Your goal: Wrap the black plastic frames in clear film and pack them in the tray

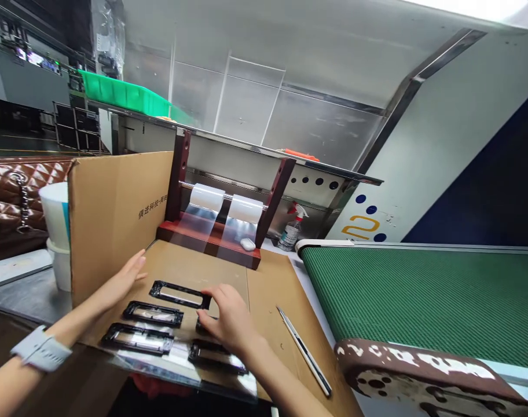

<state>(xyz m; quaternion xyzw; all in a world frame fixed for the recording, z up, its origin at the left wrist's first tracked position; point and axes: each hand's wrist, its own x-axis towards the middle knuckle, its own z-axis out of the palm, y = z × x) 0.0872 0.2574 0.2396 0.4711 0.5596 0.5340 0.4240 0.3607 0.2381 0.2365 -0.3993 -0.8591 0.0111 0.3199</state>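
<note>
My left hand [127,279] lies flat with its fingers apart on the cardboard sheet [272,295], next to a black plastic frame [153,313]. My right hand [230,319] curves over another black frame [205,325], mostly hidden beneath it, and its fingertips sit close to a long black frame [180,294]. Two more black frames [136,339] [216,356] lie nearer me on a clear film sheet [181,368]. A slim metal craft knife [304,350] lies to the right of my right hand.
Behind the cardboard, a red-brown wooden rack holds two rolls of clear film [227,202]. A cardboard box wall [116,220] stands on the left. On the right runs a green conveyor belt [420,295]. A spray bottle [292,229] stands at the back.
</note>
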